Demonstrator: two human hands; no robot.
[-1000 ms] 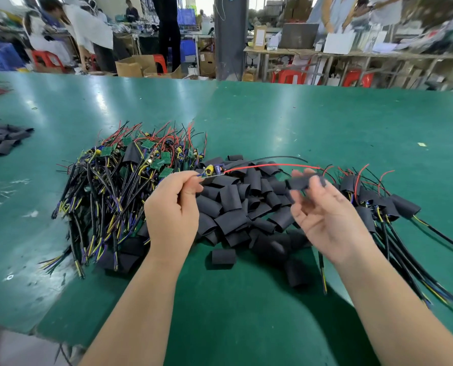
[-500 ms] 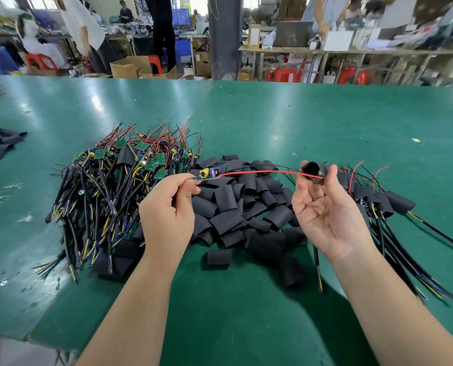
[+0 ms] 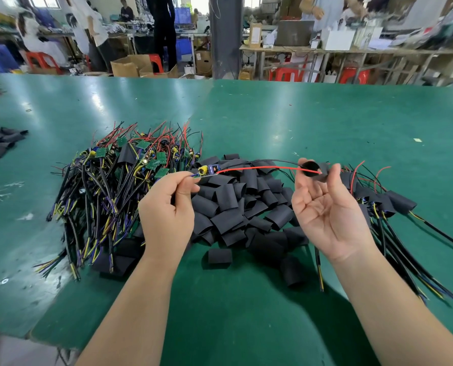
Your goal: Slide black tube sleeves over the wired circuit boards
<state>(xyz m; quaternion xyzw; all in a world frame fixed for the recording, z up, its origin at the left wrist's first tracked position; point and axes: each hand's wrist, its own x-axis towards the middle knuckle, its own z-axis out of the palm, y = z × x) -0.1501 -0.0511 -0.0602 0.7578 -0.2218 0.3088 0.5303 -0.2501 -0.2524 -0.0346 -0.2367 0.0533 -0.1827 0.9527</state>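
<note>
Black sleeve looks soft and squashy, so my right hand pinches its rim lightly; my left hand pinches the stiff board by its end.

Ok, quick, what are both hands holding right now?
Left hand: pinching the wired circuit board.
Right hand: pinching a black tube sleeve at its fingertips.
</note>
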